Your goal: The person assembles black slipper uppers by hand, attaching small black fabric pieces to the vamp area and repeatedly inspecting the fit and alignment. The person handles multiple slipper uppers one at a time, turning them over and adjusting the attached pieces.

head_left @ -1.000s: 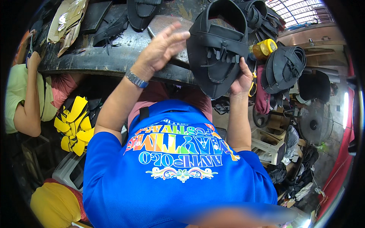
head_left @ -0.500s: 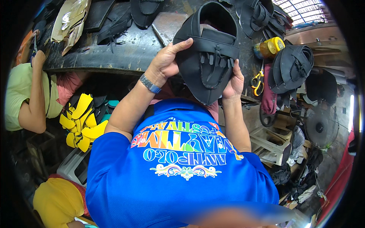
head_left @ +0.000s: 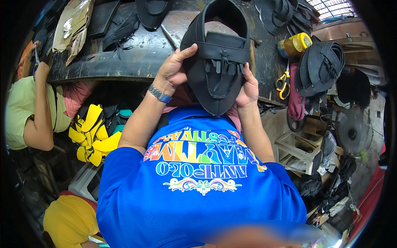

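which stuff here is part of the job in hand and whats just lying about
In hand:
black shoe upper, held between the left hand and right hand

Lying about, as far as this view shows:
yellow-orange-handled scissors
yellow-lidded jar
stacked black uppers, possibly related
yellow cut pieces

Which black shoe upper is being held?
The tasselled upper, centre, toe toward the blue shirt; the left hand and right hand grip only this one.
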